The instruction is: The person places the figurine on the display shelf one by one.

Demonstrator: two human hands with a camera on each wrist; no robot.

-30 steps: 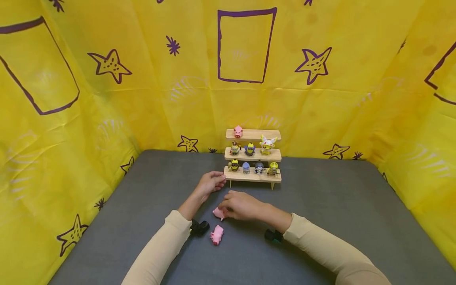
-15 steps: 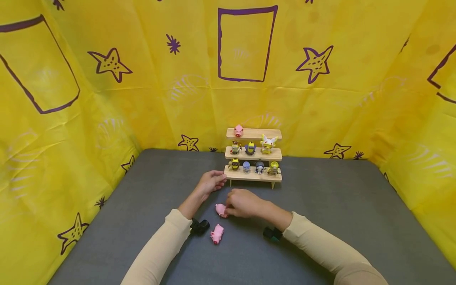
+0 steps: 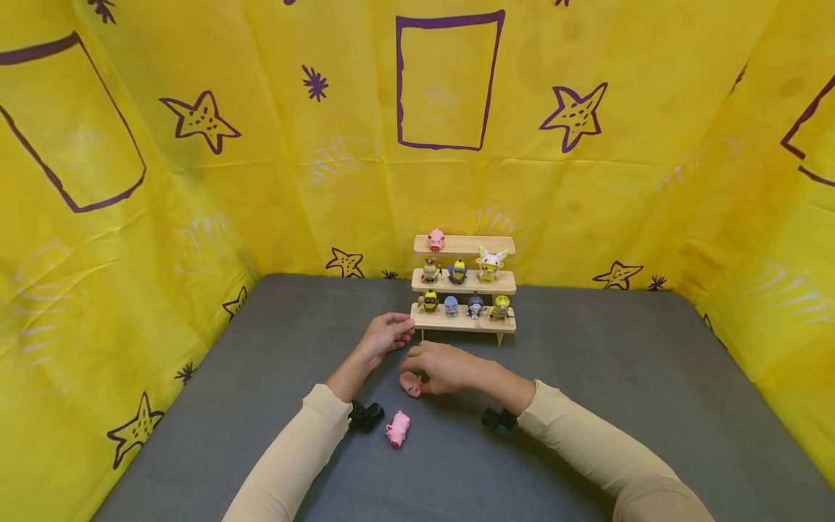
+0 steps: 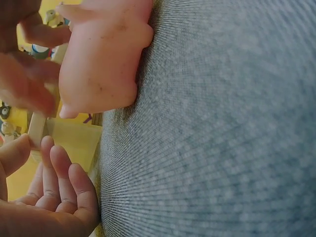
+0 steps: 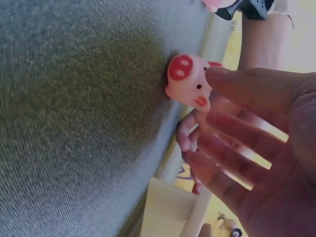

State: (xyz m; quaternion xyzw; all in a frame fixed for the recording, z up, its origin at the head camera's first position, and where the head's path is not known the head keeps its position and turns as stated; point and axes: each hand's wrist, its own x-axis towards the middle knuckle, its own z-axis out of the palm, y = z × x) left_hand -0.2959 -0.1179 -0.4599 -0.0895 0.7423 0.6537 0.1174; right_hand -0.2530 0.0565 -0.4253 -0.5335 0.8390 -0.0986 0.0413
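Note:
My left hand (image 3: 385, 336) pinches the left end of the wooden tiered shelf (image 3: 464, 319) between thumb and fingertips; the left wrist view shows the thumb on the board's edge (image 4: 36, 129). Just in front of the shelf, my right hand (image 3: 446, 368) arches over a pink toy pig (image 3: 411, 385) resting on the cloth, holding it between thumb and fingers. In the right wrist view, the pig's red snout (image 5: 180, 67) faces the camera and the thumb covers part of an ear. A second pink toy pig (image 3: 398, 429) lies nearer to me.
A pink pig (image 3: 436, 240) sits at the left of the top tier. Several small figurines (image 3: 459, 272) stand on the two lower tiers. Grey cloth (image 3: 587, 406) covers the table, and yellow patterned fabric (image 3: 293, 181) hangs around it.
The pig under my right hand has shifted slightly to the right and turned, its head now pointing right and toward me. My left hand has stayed at the shelf's end.

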